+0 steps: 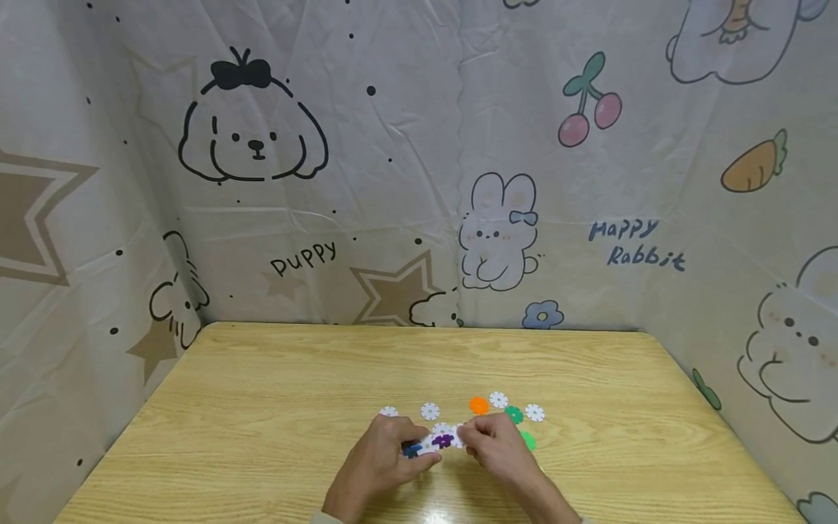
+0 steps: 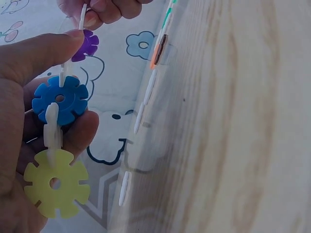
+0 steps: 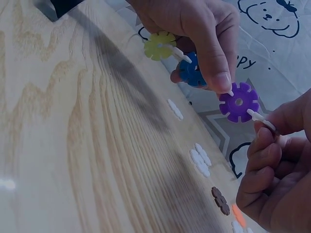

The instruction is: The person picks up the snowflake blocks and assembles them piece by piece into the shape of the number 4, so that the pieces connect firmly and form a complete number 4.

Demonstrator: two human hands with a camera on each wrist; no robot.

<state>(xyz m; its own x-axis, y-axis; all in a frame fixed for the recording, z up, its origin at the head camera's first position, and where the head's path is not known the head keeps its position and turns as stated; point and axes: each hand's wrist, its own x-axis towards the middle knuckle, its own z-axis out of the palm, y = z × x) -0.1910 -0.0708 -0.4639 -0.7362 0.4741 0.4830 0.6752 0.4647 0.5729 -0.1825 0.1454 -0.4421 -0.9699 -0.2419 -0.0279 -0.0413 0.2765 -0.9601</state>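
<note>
A person's left hand (image 1: 382, 455) is gripping a chain of notched discs (image 1: 443, 441) above the near part of a wooden table (image 1: 262, 393), a yellow disc (image 2: 73, 187), a blue disc (image 2: 73, 94) and a purple disc (image 3: 239, 111) being linked by white ones (image 2: 52, 131). The right hand (image 1: 503, 450) is pinching the white disc (image 3: 262, 119) at the chain's right end, while beyond, loose white discs (image 1: 425, 412), an orange disc (image 1: 479, 405) and two green discs (image 1: 516, 417) are lying before a cartoon-print curtain (image 1: 406, 145) on the far side.
</note>
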